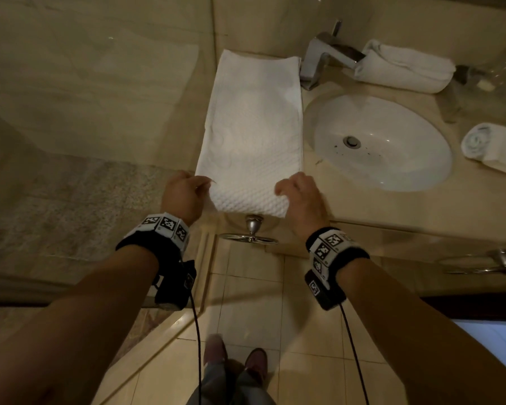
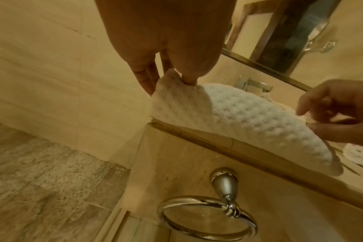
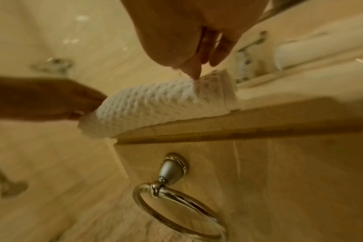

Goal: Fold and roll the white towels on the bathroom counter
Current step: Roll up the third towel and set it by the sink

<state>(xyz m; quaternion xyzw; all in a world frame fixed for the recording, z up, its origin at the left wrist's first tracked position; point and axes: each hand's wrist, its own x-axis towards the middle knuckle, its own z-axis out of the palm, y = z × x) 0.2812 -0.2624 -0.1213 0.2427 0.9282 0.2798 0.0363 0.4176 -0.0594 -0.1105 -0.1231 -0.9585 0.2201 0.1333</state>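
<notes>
A white waffle-textured folded towel (image 1: 253, 135) lies lengthwise on the beige stone worktop (image 1: 362, 206), left of the white oval sink (image 1: 380, 141); its near end overhangs the edge above a chrome towel ring (image 1: 250, 233). The left hand (image 1: 184, 194) and right hand (image 1: 301, 197) each have their grip pinched on a near corner. Two rolled white towels (image 1: 403, 68) (image 1: 494, 147) sit far right, beside a chrome faucet (image 1: 324, 57); no writing is legible.

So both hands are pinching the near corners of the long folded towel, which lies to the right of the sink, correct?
Not quite: the long folded towel lies to the left of the sink, as the head view shows. The rest holds: the left hand and right hand pinch its near corners at the counter edge.
</notes>
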